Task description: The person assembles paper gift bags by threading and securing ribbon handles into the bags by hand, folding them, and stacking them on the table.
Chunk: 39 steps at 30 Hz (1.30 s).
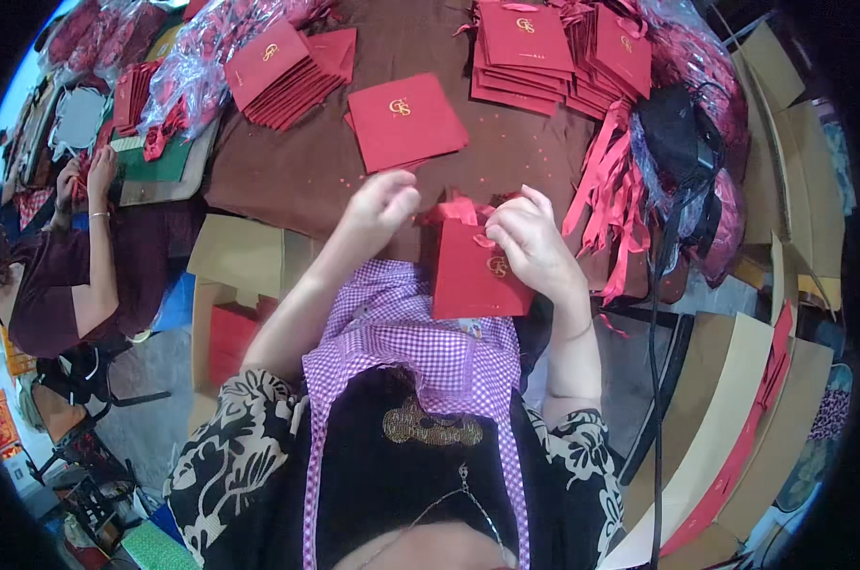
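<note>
A small red paper gift bag (473, 275) with gold print hangs upright in front of my apron, at the table's near edge. My right hand (535, 242) is closed on its upper right part, thumb across the front. Red ribbon (458, 211) is bunched along the bag's top, between my two hands. My left hand (382, 204) is raised to the left of the ribbon, its fingers curled together; whatever they may hold is hidden. Just beyond that hand, a few flat red bags (409, 119) lie on the brown tablecloth (287, 176).
Stacks of red bags stand at the far left (283, 71) and far right (525, 52). Loose red ribbons (611, 190) drape over the right edge beside a black cable (660, 313). Cardboard boxes (245, 256) flank me. At left, a co-worker's hands (88, 180) handle red ribbon.
</note>
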### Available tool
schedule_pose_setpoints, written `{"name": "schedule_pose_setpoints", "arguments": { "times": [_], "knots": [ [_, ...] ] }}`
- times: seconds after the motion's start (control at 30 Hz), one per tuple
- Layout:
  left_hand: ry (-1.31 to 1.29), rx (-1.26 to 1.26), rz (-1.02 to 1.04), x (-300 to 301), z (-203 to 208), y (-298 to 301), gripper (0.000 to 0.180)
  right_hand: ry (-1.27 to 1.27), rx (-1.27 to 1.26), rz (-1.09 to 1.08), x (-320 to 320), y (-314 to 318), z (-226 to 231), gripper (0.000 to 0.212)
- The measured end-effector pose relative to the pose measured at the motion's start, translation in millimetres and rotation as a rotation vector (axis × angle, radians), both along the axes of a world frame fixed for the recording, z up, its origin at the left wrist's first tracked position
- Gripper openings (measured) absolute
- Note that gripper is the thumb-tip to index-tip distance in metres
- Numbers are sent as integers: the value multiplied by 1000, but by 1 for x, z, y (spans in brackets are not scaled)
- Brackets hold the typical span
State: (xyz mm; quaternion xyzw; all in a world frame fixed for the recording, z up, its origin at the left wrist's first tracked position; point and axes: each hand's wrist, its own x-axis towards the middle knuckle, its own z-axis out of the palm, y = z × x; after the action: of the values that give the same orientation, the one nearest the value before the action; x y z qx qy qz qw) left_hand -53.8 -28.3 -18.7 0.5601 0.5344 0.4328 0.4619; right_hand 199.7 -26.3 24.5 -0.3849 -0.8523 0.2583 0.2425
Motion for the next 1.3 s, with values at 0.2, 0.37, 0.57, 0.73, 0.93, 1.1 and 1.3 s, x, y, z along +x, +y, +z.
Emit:
{"name": "schedule_pose_setpoints", "arguments": {
  "times": [0.2,0.37,0.57,0.73,0.93,1.1,1.3],
  "knots": [
    [-314,-414,-391,29,13,-23,31,122,0,-69,-15,-1,-1,7],
    [-334,-446,-427,30,13,-23,32,64,-49,-323,11,19,1,16],
    [-230,-339,-497,30,12,-22,30,42,-580,-178,12,18,-6,18],
    [-259,-473,-491,26,11,-23,30,384,-547,-358,12,13,-39,8],
    [-303,-555,-488,27,12,-22,29,110,-172,-637,19,8,-59,15],
    [-226,-512,-570,30,14,-24,29,31,149,-450,8,14,-21,16],
    [-203,-396,-665,39,15,-24,34,396,-652,-279,-23,2,-13,20]
  ]
}}
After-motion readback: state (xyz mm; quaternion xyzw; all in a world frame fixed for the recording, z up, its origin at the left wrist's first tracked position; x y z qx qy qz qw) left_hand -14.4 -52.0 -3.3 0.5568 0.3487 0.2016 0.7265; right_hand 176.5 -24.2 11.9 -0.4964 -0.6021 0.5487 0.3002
